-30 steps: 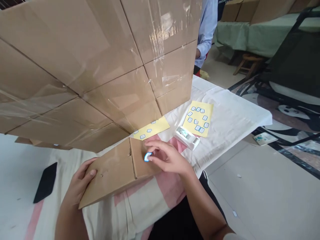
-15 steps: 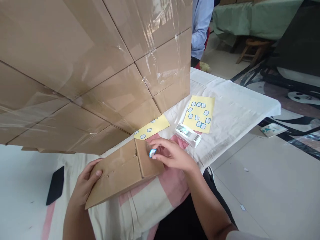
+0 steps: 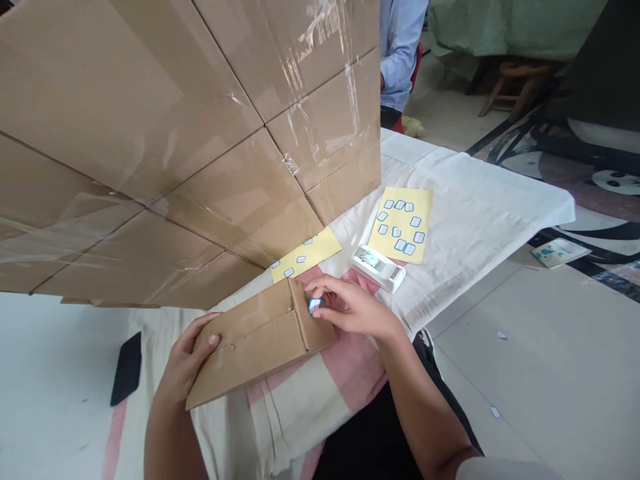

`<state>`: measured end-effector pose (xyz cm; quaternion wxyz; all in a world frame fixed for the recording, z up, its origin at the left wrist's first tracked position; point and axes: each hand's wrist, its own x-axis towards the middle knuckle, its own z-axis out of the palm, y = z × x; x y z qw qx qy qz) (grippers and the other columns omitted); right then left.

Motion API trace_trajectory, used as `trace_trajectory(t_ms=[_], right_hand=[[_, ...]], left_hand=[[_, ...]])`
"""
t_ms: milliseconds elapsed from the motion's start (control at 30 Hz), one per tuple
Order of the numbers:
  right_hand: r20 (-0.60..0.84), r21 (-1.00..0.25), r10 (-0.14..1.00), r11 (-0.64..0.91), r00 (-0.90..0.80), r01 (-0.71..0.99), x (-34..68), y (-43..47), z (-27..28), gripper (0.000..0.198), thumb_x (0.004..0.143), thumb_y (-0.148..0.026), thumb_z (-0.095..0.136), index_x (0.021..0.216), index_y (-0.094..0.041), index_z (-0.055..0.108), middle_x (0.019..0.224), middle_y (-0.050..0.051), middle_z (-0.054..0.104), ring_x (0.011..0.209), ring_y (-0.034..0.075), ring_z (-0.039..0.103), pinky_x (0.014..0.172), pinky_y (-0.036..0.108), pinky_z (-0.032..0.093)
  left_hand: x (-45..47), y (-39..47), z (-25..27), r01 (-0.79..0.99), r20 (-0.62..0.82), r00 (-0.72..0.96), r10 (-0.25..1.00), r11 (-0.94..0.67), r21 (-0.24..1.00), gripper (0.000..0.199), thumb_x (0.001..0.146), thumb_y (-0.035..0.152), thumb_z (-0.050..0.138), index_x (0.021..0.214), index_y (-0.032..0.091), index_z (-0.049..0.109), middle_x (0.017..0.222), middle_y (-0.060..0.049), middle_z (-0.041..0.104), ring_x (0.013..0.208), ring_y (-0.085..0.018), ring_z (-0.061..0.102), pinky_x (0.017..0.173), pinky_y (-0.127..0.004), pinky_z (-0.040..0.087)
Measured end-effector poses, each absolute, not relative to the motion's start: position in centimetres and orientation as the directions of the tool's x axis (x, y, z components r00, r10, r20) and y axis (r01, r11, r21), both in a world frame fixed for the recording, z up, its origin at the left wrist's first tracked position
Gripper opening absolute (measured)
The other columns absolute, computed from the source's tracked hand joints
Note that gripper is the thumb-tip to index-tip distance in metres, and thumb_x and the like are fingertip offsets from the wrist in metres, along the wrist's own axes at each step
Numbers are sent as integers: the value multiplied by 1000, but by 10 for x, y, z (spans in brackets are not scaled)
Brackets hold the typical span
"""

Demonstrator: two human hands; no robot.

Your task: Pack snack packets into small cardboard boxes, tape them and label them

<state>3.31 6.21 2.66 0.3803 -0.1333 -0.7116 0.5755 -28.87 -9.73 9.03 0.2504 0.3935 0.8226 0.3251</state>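
Blue-edged sticker point(image 3: 315, 306) is sitting at the right hand's point(image 3: 353, 307) thumb tip, in front of the box's point(image 3: 250, 337) right end; cannot tell if it is touching the cardboard. Right-hand fingers are pinching the sticker, thumb against it, index finger arching over it, apart. Left hand point(image 3: 187, 353) is gripping the box at its left end, thumb pressing on top, fingers clamped over the far edge. Box is lying at a slant over the pink-striped cloth point(image 3: 230, 447). Beyond it, one yellow sheet point(image 3: 317, 250) with stickers is lying along the foot of the carton stack point(image 3: 200, 133). White device point(image 3: 379, 269) is resting right of that, just beside a second yellow sheet point(image 3: 400, 223) bearing more stickers in a rough ring. Both are lying on the cloth-covered bench point(image 3: 500, 193). Taped cartons are filling the upper left. Black slab point(image 3: 126, 369) is lying at far left. Behind the cartons, another person's blue sleeve point(image 3: 403, 47) is showing. Wooden stool point(image 3: 515, 90) is standing further back; small scraps point(image 3: 495, 412) are lying on the floor point(image 3: 550, 333).
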Motion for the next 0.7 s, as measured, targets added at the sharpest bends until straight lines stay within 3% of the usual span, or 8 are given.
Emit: trace_trajectory(t_ms=[233, 467, 700], right_hand=[[344, -939, 566, 195, -749, -284, 36, 64, 27, 36, 95, -21, 64, 130, -25, 56, 99, 1, 70, 93, 16, 64, 83, 30, 49], [316, -949, 556, 186, -769, -255, 35, 63, 31, 35, 94, -20, 63, 128, -25, 56, 100, 1, 67, 90, 15, 62, 77, 27, 46], [174, -985, 596, 95, -784, -147, 34, 64, 26, 47, 87, -28, 75, 127, -25, 52, 86, -5, 59, 77, 12, 56, 69, 25, 41]], left_hand=[[-290, -98, 87, 411, -165, -585, 794, 465, 784, 70, 59, 71, 80, 108, 22, 68, 112, -6, 69, 95, -24, 61, 74, -27, 47], [-294, -100, 84, 385, -176, -570, 802, 450, 806, 66, 62, 66, 82, 110, 23, 68, 109, -4, 68, 92, -21, 59, 73, -25, 45], [-295, -99, 86, 412, -174, -562, 808, 457, 788, 67, 62, 66, 81, 110, 22, 67, 112, -5, 68, 95, -23, 58, 75, -27, 45]])
